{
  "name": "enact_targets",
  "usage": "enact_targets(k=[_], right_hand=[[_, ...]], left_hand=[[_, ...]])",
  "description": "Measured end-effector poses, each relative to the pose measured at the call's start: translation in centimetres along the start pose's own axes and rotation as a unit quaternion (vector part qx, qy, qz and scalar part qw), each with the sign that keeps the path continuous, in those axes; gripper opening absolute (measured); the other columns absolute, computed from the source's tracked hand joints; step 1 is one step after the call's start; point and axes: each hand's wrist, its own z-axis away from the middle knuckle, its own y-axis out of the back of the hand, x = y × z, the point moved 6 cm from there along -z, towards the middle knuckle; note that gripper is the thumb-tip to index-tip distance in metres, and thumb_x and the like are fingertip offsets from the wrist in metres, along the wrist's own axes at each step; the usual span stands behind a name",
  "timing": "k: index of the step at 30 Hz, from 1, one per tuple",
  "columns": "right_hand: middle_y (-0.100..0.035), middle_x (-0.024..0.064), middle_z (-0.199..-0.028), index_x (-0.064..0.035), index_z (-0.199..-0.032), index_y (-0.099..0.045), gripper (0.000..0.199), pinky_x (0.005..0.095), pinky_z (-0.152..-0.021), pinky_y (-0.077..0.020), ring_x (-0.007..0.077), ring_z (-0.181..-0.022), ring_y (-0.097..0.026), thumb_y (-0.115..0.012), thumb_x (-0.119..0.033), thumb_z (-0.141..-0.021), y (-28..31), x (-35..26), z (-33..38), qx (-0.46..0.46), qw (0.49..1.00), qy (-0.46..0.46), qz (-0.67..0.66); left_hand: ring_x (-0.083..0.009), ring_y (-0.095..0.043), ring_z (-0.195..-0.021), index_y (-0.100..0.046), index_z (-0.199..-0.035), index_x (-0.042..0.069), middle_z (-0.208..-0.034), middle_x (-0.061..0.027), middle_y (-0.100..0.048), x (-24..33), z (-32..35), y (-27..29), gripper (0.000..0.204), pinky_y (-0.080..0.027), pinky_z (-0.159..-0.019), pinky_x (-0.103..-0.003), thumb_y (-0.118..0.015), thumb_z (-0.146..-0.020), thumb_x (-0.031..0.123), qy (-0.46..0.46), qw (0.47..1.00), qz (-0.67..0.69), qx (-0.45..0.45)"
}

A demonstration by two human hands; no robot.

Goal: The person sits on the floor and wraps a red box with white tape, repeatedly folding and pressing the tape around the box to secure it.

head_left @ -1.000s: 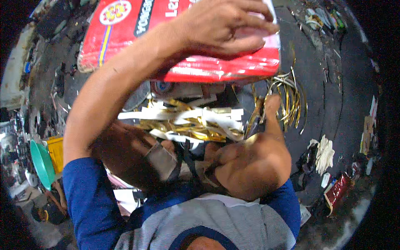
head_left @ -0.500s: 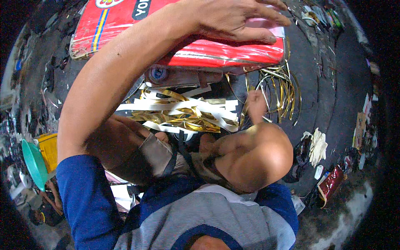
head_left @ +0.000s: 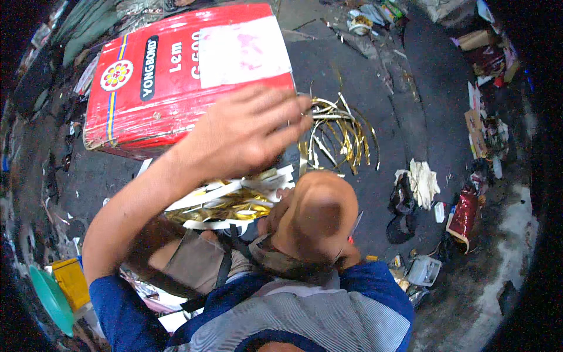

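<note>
Fingers (head_left: 284, 111) loosely spread, my left hand (head_left: 243, 135) holds nothing; my right hand is out of sight. Below the left, flat gold and white strips (head_left: 249, 205) lie loose. Just beyond is a large red film-wrapped carton (head_left: 170, 100), its near right corner by my fingertips, contact unclear. I judge a flat palm would steady that slick film best.

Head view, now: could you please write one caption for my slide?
Left hand, fingers loosely extended, at the near side of a red box, with gold and white strips nearby.
</note>
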Motion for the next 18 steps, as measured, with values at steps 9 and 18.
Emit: enact_targets(k=[9, 18], right_hand=[[-0.061, 0.009, -0.127, -0.0058, -0.141, -0.052, 0.043, 0.035, -0.107, -0.0438, 0.0231, -0.121, -0.057, -0.062, -0.016, -0.1, -2.7, 3.1, 0.6, -0.09, 0.977, -0.173, 0.084], [-0.075, 0.0128, -0.105, -0.0029, -0.103, -0.075, 0.026, 0.0385, -0.092, -0.0542, 0.0224, -0.098, -0.07, -0.072, -0.028, -0.097, 2.7, 0.6, -13.9, -0.347, 0.923, 0.001, 0.168]], left_hand=[[-0.0306, -0.065, -0.109, -0.067, -0.124, 0.007, -0.113, -0.0118, -0.064, 2.9, 2.9, -0.9, 0.045, -0.057, -0.09, -0.04, -0.075, -0.082, 0.024, 0.121, 0.974, 0.15, -0.123], [-0.037, -0.069, -0.103, -0.07, -0.119, 0.005, -0.112, -0.0156, -0.07, 1.5, 3.3, -2.3, 0.034, -0.057, -0.088, -0.048, -0.071, -0.09, 0.022, 0.302, 0.913, 0.245, -0.121]])
